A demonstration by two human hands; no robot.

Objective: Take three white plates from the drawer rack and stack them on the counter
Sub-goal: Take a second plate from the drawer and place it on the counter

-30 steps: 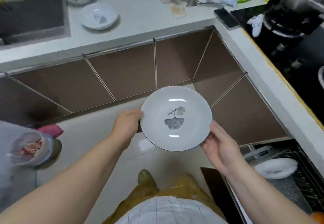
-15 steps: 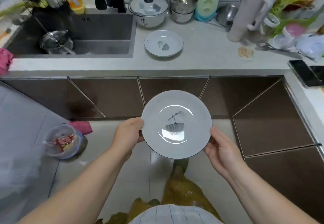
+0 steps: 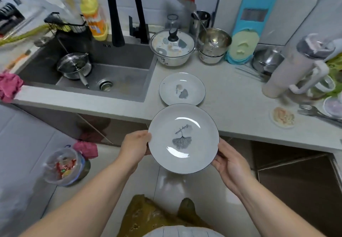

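Closest in, both bare forearms reach forward over a tiled floor, and between them a white plate (image 3: 183, 138) with a dark rim and a grey leaf print is held level in the air, face up, just short of the counter (image 3: 231, 107) edge. The left hand (image 3: 136, 147) grips the plate's left rim, fingers curled under and thumb at the edge; the right hand (image 3: 230, 162) cups the lower right rim from below, fingers spread along the underside. Down to the left on the floor sits a clear lidded container (image 3: 63, 166) with something red inside, a pink cloth (image 3: 87, 148) just behind it. Past the held plate, a second white plate (image 3: 182, 89) with the same leaf print lies flat on the counter, its near rim hidden behind the far rim of the one in the air. To its right lie a small dish (image 3: 282, 116) of pale food and some forks (image 3: 314, 111). Left of the plate on the counter is the sink (image 3: 118, 77), with a steel saucepan (image 3: 75, 66) in the basin and a black tap (image 3: 118, 12) over it. Along the back wall stand a lidded pot (image 3: 173, 48), stacked steel bowls (image 3: 213, 45), a blue slicer (image 3: 249, 23) leaning upright and a yellow bottle (image 3: 93, 14).
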